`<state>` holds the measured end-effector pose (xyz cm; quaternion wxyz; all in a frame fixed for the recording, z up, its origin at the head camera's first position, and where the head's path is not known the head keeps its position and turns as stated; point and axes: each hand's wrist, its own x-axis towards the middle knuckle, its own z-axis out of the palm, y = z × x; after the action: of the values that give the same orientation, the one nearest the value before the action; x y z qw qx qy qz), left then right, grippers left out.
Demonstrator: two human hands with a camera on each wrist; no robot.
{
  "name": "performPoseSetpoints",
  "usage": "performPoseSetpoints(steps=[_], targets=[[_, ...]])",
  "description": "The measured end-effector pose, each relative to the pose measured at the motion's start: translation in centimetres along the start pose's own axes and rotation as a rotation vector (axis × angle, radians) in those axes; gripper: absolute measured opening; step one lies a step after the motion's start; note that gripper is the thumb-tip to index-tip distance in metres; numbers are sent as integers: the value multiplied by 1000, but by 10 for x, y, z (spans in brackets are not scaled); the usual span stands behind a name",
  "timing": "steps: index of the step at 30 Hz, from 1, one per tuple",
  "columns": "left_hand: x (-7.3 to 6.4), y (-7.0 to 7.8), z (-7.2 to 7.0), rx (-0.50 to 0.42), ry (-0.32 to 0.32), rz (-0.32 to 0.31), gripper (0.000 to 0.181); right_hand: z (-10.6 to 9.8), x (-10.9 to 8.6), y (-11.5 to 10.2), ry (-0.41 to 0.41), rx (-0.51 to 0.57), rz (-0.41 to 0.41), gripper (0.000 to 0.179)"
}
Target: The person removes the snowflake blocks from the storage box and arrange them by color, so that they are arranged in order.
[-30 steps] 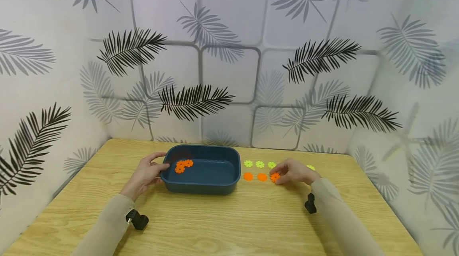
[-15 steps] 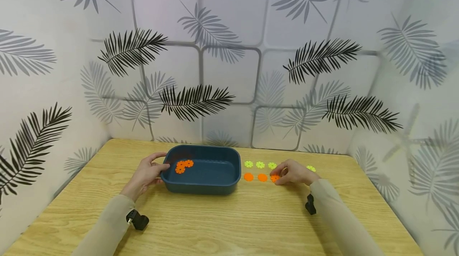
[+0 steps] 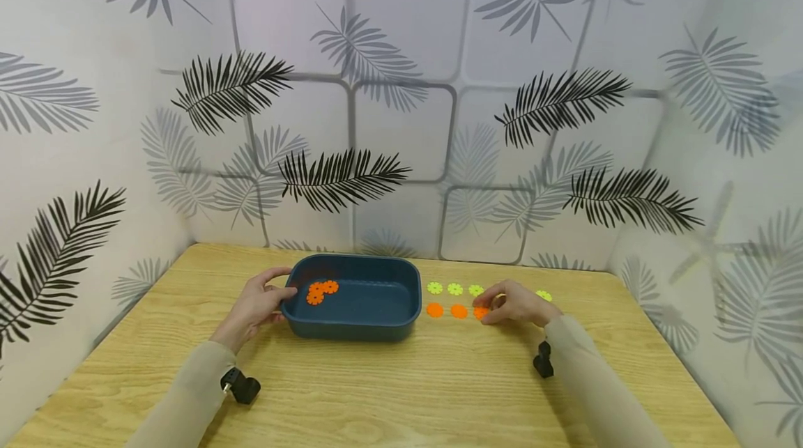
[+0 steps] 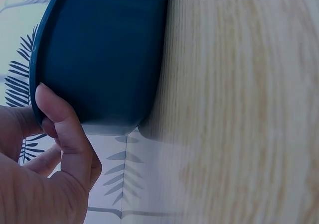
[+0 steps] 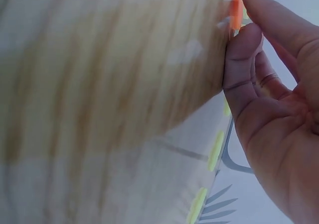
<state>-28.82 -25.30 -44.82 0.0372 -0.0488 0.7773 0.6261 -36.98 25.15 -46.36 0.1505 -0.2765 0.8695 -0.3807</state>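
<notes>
In the head view my left hand (image 3: 259, 303) holds the left rim of a dark blue rectangular bin (image 3: 351, 331); the left wrist view shows thumb and fingers on either side of the bin's (image 4: 99, 59) edge. Several orange notched discs (image 3: 316, 298) lie inside it, at the left. Right of the bin, my right hand (image 3: 516, 303) pinches another orange notched disc (image 3: 480, 313) at the table, partly hidden by the fingers. Only a sliver of an orange disc (image 5: 236, 7) shows at the fingertips in the right wrist view.
Two orange discs (image 3: 459, 311) lie left of the right hand on the wooden table (image 3: 376, 392). Behind them runs a row of yellow-green notched discs (image 3: 454, 289); the right hand hides part of it. A leaf-patterned backdrop (image 3: 401, 225) stands along the table's back edge.
The right fingers cover slightly more of the orange disc than before. The left hand and the bin have stayed in place.
</notes>
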Motion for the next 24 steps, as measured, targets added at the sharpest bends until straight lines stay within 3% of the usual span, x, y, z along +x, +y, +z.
performPoseSetpoints(steps=[5, 11, 19, 24], targets=[[0, 0, 0, -3, 2, -3, 51, 1, -2, 1, 41, 39, 0, 39], [2, 1, 1, -13, 13, -18, 52, 3, 0, -3, 88, 161, 27, 37], [2, 2, 3, -16, 18, -36, 51, 6, 7, -23, 108, 219, 61, 43], [1, 2, 3, -21, 10, -31, 52, 16, 12, -44, 100, 268, 39, 43]])
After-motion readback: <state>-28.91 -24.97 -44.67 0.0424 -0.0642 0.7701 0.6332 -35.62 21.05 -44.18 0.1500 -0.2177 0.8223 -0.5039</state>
